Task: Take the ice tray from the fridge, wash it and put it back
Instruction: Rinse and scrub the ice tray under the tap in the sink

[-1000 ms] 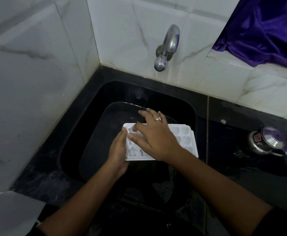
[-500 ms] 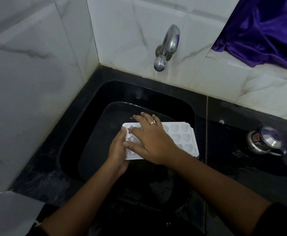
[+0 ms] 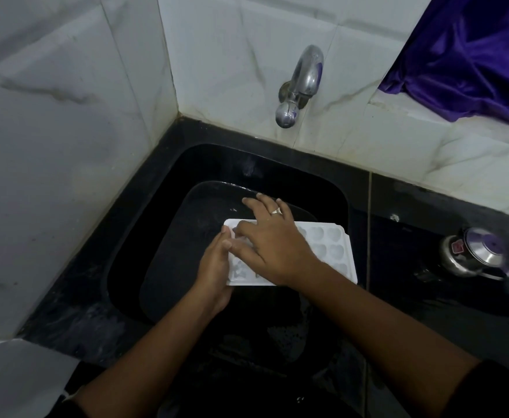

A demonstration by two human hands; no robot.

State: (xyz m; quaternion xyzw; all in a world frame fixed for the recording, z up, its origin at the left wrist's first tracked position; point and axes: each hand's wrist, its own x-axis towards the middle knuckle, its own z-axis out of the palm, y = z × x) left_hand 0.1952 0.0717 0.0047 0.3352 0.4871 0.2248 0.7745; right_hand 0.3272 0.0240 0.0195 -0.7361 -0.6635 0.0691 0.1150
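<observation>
Ice tray [image 3: 328,248] held over the sink [image 3: 217,164], long axis 9-to-3 o'clock. Left hand [image 3: 214,270] grips its 9 o'clock end; right hand [image 3: 271,245] lies across the cells, fingers [image 3: 266,203] straight and spread, pointing toward 11 o'clock.

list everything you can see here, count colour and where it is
ice tray: one, white, held over the sink
sink: one, black, set in the counter in the wall corner
tap: one, chrome, on the back wall above the sink
counter: one, black, around the sink
steel pot: one, silver, on the counter at right
cloth: one, purple, top right on the ledge
wall tiles: several, white marble, left and back
left hand: one, grips the tray's left end
right hand: one, fingers spread flat on the tray
ring: one, silver, on the right hand
</observation>
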